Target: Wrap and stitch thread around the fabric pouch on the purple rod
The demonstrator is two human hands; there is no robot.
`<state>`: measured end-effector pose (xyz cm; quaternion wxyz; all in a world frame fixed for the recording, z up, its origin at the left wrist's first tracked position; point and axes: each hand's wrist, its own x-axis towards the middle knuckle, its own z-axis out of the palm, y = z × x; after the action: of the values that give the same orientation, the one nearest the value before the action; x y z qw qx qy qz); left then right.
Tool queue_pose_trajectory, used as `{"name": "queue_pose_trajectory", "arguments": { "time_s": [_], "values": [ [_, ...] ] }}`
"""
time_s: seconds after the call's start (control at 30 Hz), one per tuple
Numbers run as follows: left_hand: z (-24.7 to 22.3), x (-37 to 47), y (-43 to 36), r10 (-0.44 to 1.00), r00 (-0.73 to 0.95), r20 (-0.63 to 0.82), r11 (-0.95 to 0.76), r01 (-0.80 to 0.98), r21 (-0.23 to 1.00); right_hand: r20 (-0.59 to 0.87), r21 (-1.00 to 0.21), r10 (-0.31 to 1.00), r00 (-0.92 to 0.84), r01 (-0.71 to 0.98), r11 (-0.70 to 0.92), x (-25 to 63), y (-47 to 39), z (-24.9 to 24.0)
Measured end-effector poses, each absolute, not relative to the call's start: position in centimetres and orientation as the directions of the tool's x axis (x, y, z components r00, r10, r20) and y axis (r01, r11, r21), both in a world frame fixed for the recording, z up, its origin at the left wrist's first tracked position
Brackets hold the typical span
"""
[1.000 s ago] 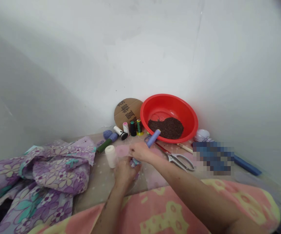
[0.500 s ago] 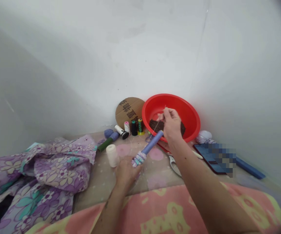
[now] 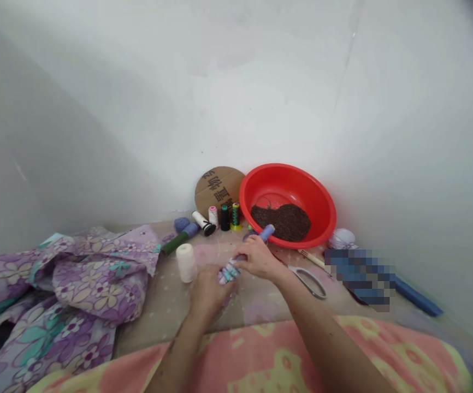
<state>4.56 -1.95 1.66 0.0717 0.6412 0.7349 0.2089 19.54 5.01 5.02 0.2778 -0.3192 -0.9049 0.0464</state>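
Observation:
My left hand is closed around the lower end of a small bundle of purple, white and teal patterned cloth. The cloth is wrapped around a purple tube, which points up and right to the red basin's rim. My right hand bends over the tube, its fingertips pinched at the cloth's upper edge. The thread that ran from these fingers in the earlier frame is too fine to see here. Left of my hands stands a white thread cone. Grey-handled scissors lie right of my right wrist.
A red basin with dark brown grains stands against the wall, beside a round cardboard piece. Several thread spools line up before it. Floral fabric is heaped at left. A white yarn ball sits at right.
My right hand has come down and left from in front of the basin to the cloth bundle. The stretched thread no longer shows. My left hand keeps its hold.

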Motion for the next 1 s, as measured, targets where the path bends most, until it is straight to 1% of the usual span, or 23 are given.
{"name": "queue_pose_trajectory", "arguments": {
  "time_s": [0.1, 0.17, 0.27, 0.33, 0.37, 0.43, 0.47, 0.53, 0.57, 0.63, 0.67, 0.7, 0.73, 0.8, 0.9, 1.0],
  "values": [
    [1.6, 4.6, -1.9, 0.970, -0.167, 0.175, 0.086, 0.913, 0.398, 0.406, -0.137, 0.569, -0.716, 0.568, 0.812, 18.9, 4.8, 4.8],
    [1.6, 4.6, -1.9, 0.972, -0.167, 0.168, 0.088, 0.912, 0.401, 0.373, -0.097, 0.573, -0.730, 0.583, 0.806, 18.6, 4.7, 4.8],
    [1.7, 4.5, -2.0, 0.974, -0.161, 0.159, 0.085, 0.911, 0.403, 0.351, -0.082, 0.578, -0.737, 0.590, 0.803, 18.2, 4.8, 4.7],
    [1.7, 4.5, -2.0, 0.975, -0.154, 0.159, 0.078, 0.910, 0.406, 0.381, -0.105, 0.589, -0.712, 0.600, 0.793, 18.1, 5.0, 4.5],
    [1.7, 4.5, -2.0, 0.976, -0.150, 0.159, 0.073, 0.909, 0.411, 0.420, -0.128, 0.601, -0.680, 0.611, 0.781, 18.3, 5.1, 4.5],
    [1.7, 4.4, -2.1, 0.977, -0.148, 0.155, 0.070, 0.903, 0.424, 0.537, -0.194, 0.635, -0.556, 0.651, 0.734, 18.8, 5.6, 4.7],
    [1.7, 4.4, -2.1, 0.977, -0.150, 0.153, 0.070, 0.899, 0.432, 0.604, -0.236, 0.650, -0.461, 0.676, 0.699, 19.3, 5.9, 4.9],
    [1.7, 4.4, -2.1, 0.976, -0.153, 0.153, 0.071, 0.894, 0.443, 0.721, -0.335, 0.661, -0.207, 0.731, 0.595, 20.5, 6.5, 5.5],
    [1.6, 4.4, -2.2, 0.976, -0.152, 0.156, 0.068, 0.893, 0.445, 0.755, -0.397, 0.653, -0.054, 0.755, 0.521, 21.2, 6.8, 5.8],
    [1.6, 4.4, -2.2, 0.975, -0.140, 0.170, 0.052, 0.896, 0.441, 0.781, -0.509, 0.577, 0.238, 0.778, 0.368, 22.6, 7.2, 6.3],
    [1.6, 4.4, -2.1, 0.975, -0.135, 0.175, 0.046, 0.898, 0.437, 0.785, -0.540, 0.523, 0.332, 0.782, 0.313, 23.1, 7.4, 6.5],
    [1.6, 4.4, -2.1, 0.975, -0.134, 0.178, 0.044, 0.900, 0.434, 0.789, -0.554, 0.474, 0.390, 0.786, 0.274, 23.6, 7.5, 6.5],
    [1.5, 4.5, -2.1, 0.975, -0.137, 0.176, 0.049, 0.900, 0.433, 0.797, -0.552, 0.438, 0.415, 0.795, 0.252, 23.9, 7.5, 6.4],
    [1.5, 4.5, -2.1, 0.974, -0.150, 0.169, 0.062, 0.898, 0.435, 0.819, -0.519, 0.414, 0.397, 0.820, 0.240, 24.3, 7.3, 5.9],
    [1.4, 4.6, -2.2, 0.971, -0.166, 0.171, 0.075, 0.895, 0.440, 0.837, -0.454, 0.451, 0.311, 0.854, 0.254, 24.3, 6.7, 5.2],
    [1.4, 4.6, -2.2, 0.971, -0.161, 0.178, 0.067, 0.894, 0.443, 0.826, -0.415, 0.520, 0.219, 0.860, 0.297, 23.7, 5.8, 4.8]
  ]
}}
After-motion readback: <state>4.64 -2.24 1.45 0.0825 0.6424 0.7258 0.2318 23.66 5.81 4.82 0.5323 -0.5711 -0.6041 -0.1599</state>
